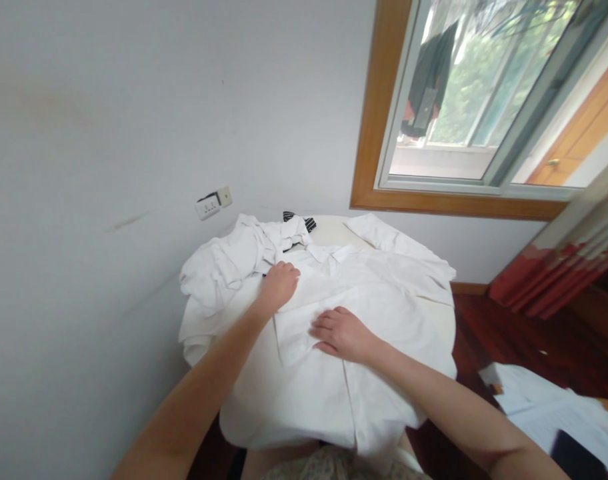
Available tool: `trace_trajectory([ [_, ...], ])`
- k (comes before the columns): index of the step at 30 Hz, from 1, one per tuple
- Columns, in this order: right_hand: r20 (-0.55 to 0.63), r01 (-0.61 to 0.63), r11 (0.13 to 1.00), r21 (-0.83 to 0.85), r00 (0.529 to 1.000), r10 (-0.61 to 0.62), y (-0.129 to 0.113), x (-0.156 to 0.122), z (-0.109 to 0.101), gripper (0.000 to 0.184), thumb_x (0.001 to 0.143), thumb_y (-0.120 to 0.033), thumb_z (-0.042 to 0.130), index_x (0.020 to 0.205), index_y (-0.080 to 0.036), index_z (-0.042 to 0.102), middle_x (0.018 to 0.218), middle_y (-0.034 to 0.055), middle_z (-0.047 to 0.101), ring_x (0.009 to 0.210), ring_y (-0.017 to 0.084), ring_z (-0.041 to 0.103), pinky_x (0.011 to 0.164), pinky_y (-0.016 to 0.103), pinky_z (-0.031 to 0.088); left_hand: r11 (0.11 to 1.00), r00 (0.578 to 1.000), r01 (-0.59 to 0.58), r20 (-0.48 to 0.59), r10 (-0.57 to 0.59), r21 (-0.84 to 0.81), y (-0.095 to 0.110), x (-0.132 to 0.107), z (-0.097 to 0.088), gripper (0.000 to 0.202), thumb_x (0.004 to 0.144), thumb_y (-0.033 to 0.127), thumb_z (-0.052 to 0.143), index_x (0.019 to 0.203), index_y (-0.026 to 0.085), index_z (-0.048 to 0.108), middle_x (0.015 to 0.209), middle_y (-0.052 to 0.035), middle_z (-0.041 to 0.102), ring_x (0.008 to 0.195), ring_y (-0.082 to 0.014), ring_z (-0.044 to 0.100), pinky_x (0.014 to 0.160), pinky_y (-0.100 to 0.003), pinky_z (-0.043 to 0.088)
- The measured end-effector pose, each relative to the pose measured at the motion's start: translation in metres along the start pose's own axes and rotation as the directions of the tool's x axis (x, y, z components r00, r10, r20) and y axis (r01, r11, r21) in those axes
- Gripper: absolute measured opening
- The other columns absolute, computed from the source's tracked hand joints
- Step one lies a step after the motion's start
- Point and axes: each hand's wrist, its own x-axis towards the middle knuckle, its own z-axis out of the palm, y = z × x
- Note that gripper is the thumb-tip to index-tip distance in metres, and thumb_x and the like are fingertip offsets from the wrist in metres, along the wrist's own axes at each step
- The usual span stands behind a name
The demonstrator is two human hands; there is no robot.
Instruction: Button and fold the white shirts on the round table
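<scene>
A white collared shirt [379, 300] lies spread front side up on a round table, its collar toward the wall. One sleeve reaches out to the far right, and a panel is folded across the middle. My left hand [281, 285] is closed at the shirt's left edge below the collar, its fingers curled on the fabric. My right hand [343, 335] rests palm down on the folded panel, fingers extended and a little apart. Beside my left hand is a crumpled heap of white cloth [229, 260]. A black-and-white striped piece of cloth [309, 224] shows behind it.
The pale table [329, 231] stands against the wall, below a socket [208, 207] and a wood-framed window [367, 167]. At right hangs a red and cream curtain [539, 280]. Papers [559, 413] and a dark flat object [577, 457] lie at lower right.
</scene>
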Motion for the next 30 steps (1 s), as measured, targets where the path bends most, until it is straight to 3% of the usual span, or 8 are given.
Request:
trace_trajectory([
  [3,-0.017,0.01,1.0,-0.027,1.0,-0.01,0.002,-0.002,0.0,0.026,0.094,-0.036,0.047,0.104,-0.021,0.065,0.099,0.009,0.068,0.098,0.019,0.056,0.083,0.032,0.04,0.982,0.981,0.184,-0.062,-0.182,0.04,-0.011,-0.008,-0.002,0.028,0.089,0.022,0.04,0.106,0.019,0.062,0.104,-0.0126,0.06,0.105,-0.0263,0.052,0.091,-0.038,0.04],
  [7,-0.034,0.027,1.0,-0.004,0.999,-0.027,0.005,-0.013,-0.006,0.025,0.095,-0.032,0.045,0.096,-0.02,0.067,0.091,0.0084,0.068,0.092,0.017,0.056,0.079,0.03,0.04,0.947,0.947,0.319,-0.057,-0.317,0.026,-0.028,-0.012,0.001,0.032,0.092,0.025,0.034,0.107,0.014,0.061,0.102,-0.0138,0.062,0.099,-0.0246,0.057,0.088,-0.035,0.042],
  [12,-0.014,0.025,0.998,0.053,1.0,-0.025,0.007,-0.031,-0.02,0.025,0.095,-0.031,0.044,0.094,-0.02,0.067,0.089,0.0076,0.067,0.091,0.017,0.057,0.08,0.031,0.041,0.881,0.878,0.473,0.071,-0.474,0.018,-0.046,0.002,0.004,0.043,0.092,0.045,0.036,0.097,0.013,0.065,0.093,-0.0144,0.069,0.09,-0.0247,0.063,0.079,-0.032,0.045],
  [16,-0.032,-0.027,0.997,0.066,0.999,0.029,0.007,-0.048,-0.028,0.023,0.093,-0.029,0.047,0.095,-0.02,0.067,0.091,0.0082,0.068,0.091,0.018,0.058,0.082,0.032,0.042,0.878,0.87,0.476,0.176,-0.462,-0.049,-0.057,0.02,0.01,0.039,0.088,0.046,0.043,0.084,0.016,0.067,0.092,-0.0122,0.071,0.089,-0.0227,0.064,0.076,-0.029,0.045],
  [22,-0.088,-0.098,0.991,0.088,0.99,0.106,0.009,-0.071,-0.026,0.017,0.089,-0.023,0.052,0.097,-0.021,0.067,0.093,0.0077,0.069,0.092,0.018,0.06,0.083,0.033,0.045,0.86,0.872,0.49,0.088,-0.482,-0.141,-0.065,0.038,0.015,0.036,0.093,0.033,0.032,0.098,0.015,0.063,0.102,-0.0103,0.07,0.097,-0.02,0.063,0.08,-0.026,0.044],
  [30,-0.126,-0.138,0.984,0.116,0.98,0.152,0.014,-0.086,-0.023,0.02,0.086,-0.016,0.053,0.098,-0.021,0.067,0.095,0.0068,0.069,0.094,0.019,0.061,0.085,0.035,0.045,0.878,0.877,0.473,0.052,-0.477,0.077,-0.06,0.027,0.016,0.043,0.095,0.043,0.028,0.112,0.012,0.051,0.092,-0.0147,0.069,0.089,-0.0252,0.066,0.074,-0.03,0.045],
])
